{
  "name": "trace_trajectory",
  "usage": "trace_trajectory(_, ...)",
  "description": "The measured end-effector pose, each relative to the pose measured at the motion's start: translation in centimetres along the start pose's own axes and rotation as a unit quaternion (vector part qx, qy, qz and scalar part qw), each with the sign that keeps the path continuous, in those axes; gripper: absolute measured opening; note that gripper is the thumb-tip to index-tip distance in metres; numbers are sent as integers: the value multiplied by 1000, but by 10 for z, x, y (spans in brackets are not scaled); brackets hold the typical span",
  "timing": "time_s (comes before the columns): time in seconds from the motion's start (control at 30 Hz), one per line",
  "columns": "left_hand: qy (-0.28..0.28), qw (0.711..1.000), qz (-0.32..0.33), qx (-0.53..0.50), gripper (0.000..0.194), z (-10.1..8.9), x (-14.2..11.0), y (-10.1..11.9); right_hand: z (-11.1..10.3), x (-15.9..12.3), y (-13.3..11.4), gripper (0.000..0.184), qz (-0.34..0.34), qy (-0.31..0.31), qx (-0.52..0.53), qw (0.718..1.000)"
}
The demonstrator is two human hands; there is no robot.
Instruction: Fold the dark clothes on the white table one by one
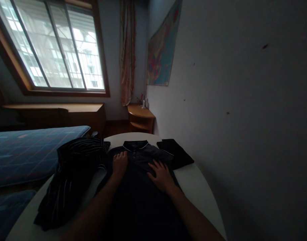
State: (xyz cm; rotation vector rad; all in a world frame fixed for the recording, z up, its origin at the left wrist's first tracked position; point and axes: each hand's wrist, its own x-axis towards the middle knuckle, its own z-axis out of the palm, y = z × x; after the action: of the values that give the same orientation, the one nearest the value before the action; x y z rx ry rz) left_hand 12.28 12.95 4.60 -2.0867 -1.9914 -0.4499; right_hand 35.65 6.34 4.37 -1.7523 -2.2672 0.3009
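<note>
A dark polo shirt (140,201) lies spread front up, its collar (135,145) at the far end and white piping along the collar edge. My left hand (120,164) is on the shirt's upper left, beside the button placket, its fingers close together and curled into the fabric. On the right side of the chest, my right hand (161,175) rests flat with fingers spread. A folded black garment (177,154) lies just past the shirt's right sleeve. To the left is a rumpled black garment with pale stripes (75,167).
The round pale table (203,197) carries the clothes, and its curved edge shows on the right. A bed with a blue plaid mattress (30,154) stands at left. Beyond are a wooden desk (75,107) and a corner shelf (140,112). A white wall (243,150) runs along the right.
</note>
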Motion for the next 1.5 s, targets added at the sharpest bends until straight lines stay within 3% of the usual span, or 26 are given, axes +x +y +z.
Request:
trace_trajectory(0.33,55,991,89,-80,32,-28,-60,6,0,-20,-8,52,-7,4,5,1000)
trace_trajectory(0.47,24,993,85,-82,36,-29,-90,3,2,-52,-20,55,-4,-7,-2,1000)
trace_trajectory(0.67,-61,996,37,-60,58,-20,-130,-2,2,-93,-33,59,10,-28,-25,999)
trace_trajectory(0.83,-117,992,16,-36,65,-23,-113,3,-4,-78,-32,66,20,-44,-30,998)
trace_trajectory(1.0,-78,996,28,-29,54,-21,-77,8,-5,-59,-25,68,39,-30,-38,998)
trace_trajectory(1.23,-74,995,15,-64,64,-4,-79,1,2,-90,-33,73,50,-29,-45,997)
trace_trajectory(1.37,-75,996,5,-46,63,1,-81,0,-19,-83,-31,61,44,-12,-30,998)
trace_trajectory(1.5,-78,997,-6,-27,65,1,-78,2,-55,-38,-7,40,95,90,-74,989)
